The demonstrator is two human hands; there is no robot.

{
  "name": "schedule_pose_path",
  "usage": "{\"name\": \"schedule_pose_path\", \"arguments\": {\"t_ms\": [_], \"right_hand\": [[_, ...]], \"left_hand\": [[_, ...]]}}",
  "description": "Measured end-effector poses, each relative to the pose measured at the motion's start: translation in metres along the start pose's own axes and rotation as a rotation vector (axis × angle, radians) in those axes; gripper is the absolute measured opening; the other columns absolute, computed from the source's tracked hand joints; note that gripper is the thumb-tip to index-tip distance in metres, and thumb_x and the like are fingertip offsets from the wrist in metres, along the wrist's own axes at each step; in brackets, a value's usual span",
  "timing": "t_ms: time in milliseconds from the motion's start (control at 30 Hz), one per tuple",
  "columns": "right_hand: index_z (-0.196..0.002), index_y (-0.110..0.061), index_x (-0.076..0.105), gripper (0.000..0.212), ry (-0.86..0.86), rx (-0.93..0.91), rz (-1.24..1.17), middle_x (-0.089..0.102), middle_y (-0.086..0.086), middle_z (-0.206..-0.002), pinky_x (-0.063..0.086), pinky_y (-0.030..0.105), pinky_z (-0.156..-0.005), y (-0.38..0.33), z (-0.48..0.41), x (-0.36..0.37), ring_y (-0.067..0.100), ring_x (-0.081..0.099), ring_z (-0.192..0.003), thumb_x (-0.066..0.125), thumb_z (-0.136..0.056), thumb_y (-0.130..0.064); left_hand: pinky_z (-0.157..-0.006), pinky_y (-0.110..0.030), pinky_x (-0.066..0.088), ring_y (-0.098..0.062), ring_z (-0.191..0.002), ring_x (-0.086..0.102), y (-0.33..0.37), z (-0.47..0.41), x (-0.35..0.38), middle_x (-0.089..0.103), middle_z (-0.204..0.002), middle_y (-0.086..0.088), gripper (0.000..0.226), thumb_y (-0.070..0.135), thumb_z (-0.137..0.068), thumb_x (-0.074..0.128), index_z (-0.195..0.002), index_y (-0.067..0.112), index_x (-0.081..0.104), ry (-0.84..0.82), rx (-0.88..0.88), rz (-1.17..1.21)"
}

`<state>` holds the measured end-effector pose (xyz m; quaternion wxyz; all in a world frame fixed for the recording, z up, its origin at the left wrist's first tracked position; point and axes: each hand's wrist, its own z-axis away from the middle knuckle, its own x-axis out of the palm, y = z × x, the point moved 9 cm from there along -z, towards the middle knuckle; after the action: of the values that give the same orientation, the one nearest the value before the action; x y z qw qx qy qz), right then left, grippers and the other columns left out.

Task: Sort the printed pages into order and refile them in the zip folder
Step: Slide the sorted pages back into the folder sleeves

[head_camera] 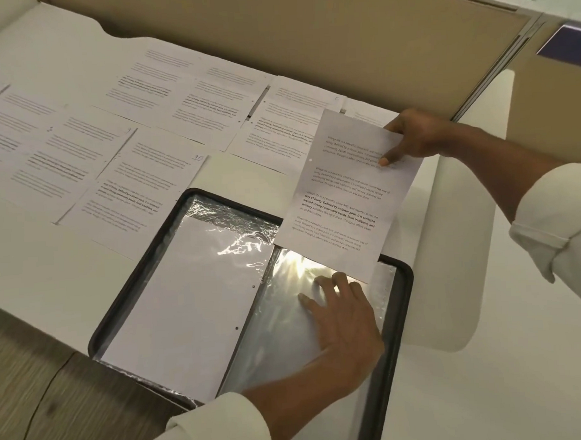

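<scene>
Two hands met at an open zip folder [404,301]: the left hand [345,320] lay flat, fingers spread, on its clear plastic sleeve [280,345]; the right hand [421,136] pinched a printed page [347,191] above it. Loose pages [142,172] covered the desk [485,377] behind.

Unable to read body text on the spread pages [83,161]: blurred, too small. Leftmost of them cut off by the frame edge. One corner number legible, a handwritten 10 [198,158]; others too faint. On the held page [344,198], bold lines just readable, fine print not. Most fingers of the right hand [414,136] hidden behind that sheet. Far right corner of the zip folder [127,291] covered by the same sheet; near edge under the left arm [256,415] and cropped at the bottom. Glare on the clear sleeve [280,352] masking anything beneath. Filed sheet [186,305] face down or blank: cannot tell. Dark blue patch [566,44], upper right, cropped, unidentifiable.
</scene>
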<state>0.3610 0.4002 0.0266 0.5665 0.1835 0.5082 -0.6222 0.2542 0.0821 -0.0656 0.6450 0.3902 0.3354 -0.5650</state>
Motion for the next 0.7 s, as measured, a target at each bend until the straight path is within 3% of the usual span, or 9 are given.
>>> {"name": "schedule_pose_path", "arguments": {"t_ms": [133, 200, 300, 400, 500, 600, 700], "right_hand": [[-0.095, -0.017, 0.08, 0.025, -0.013, 0.033, -0.085, 0.079, 0.004, -0.09, 0.059, 0.033, -0.068, 0.008, 0.002, -0.013, 0.026, 0.073, -0.08, 0.094, -0.075, -0.017], [-0.098, -0.016, 0.08, 0.027, -0.009, 0.029, -0.113, 0.08, 0.005, -0.092, 0.056, 0.029, -0.068, 0.01, 0.004, -0.022, 0.022, 0.072, -0.077, 0.094, -0.075, -0.016], [-0.092, -0.019, 0.079, 0.024, 0.012, 0.056, -0.168, 0.08, -0.002, -0.086, 0.054, 0.027, -0.067, 0.015, 0.005, -0.037, 0.016, 0.071, -0.07, 0.094, -0.074, -0.017], [-0.104, -0.016, 0.079, 0.03, -0.013, 0.081, -0.221, 0.081, -0.001, -0.093, 0.058, 0.026, -0.067, 0.023, 0.007, -0.05, 0.015, 0.074, -0.076, 0.092, -0.077, -0.016], [-0.112, -0.016, 0.078, 0.036, -0.092, 0.102, -0.263, 0.081, 0.002, -0.103, 0.064, 0.036, -0.085, 0.031, 0.009, -0.056, 0.022, 0.078, -0.089, 0.089, -0.078, -0.014], [-0.114, -0.016, 0.078, 0.036, -0.138, 0.112, -0.289, 0.081, 0.004, -0.104, 0.064, 0.026, -0.075, 0.032, 0.016, -0.061, 0.019, 0.079, -0.086, 0.086, -0.08, -0.008], [-0.114, -0.014, 0.076, 0.034, -0.114, 0.12, -0.284, 0.082, 0.001, -0.099, 0.06, 0.017, -0.063, 0.032, 0.024, -0.066, 0.014, 0.079, -0.082, 0.084, -0.083, -0.004]], "left_hand": [[-0.117, -0.054, 0.035, -0.036, -0.146, 0.03, -0.012, 0.004, -0.013, 0.038, -0.15, -0.012, 0.042, 0.035, -0.095, 0.063, -0.13, 0.012, 0.06, -0.05, 0.015, 0.099], [-0.107, -0.04, 0.043, -0.026, -0.13, 0.045, -0.021, 0.004, -0.022, 0.053, -0.135, -0.006, 0.027, 0.027, -0.098, 0.056, -0.119, 0.013, 0.066, -0.013, 0.013, 0.169], [-0.081, -0.029, 0.046, -0.017, -0.1, 0.063, -0.034, 0.004, -0.032, 0.065, -0.106, 0.001, 0.024, 0.028, -0.103, 0.048, -0.102, 0.016, 0.069, 0.05, -0.036, 0.296], [-0.074, -0.028, 0.044, -0.016, -0.091, 0.068, -0.04, 0.002, -0.034, 0.068, -0.101, 0.005, 0.022, 0.031, -0.103, 0.048, -0.105, 0.018, 0.066, 0.078, -0.097, 0.396], [-0.075, -0.028, 0.046, -0.015, -0.089, 0.068, -0.038, -0.001, -0.033, 0.069, -0.1, 0.006, 0.02, 0.032, -0.102, 0.05, -0.107, 0.019, 0.065, 0.087, -0.117, 0.443], [-0.074, -0.028, 0.052, -0.012, -0.077, 0.065, -0.036, -0.005, -0.031, 0.068, -0.087, 0.008, 0.024, 0.033, -0.103, 0.05, -0.098, 0.019, 0.069, 0.085, -0.127, 0.431], [-0.078, -0.028, 0.054, -0.013, -0.084, 0.07, -0.035, -0.009, -0.026, 0.075, -0.096, 0.006, 0.025, 0.038, -0.105, 0.055, -0.106, 0.021, 0.073, 0.071, -0.149, 0.442]]}}
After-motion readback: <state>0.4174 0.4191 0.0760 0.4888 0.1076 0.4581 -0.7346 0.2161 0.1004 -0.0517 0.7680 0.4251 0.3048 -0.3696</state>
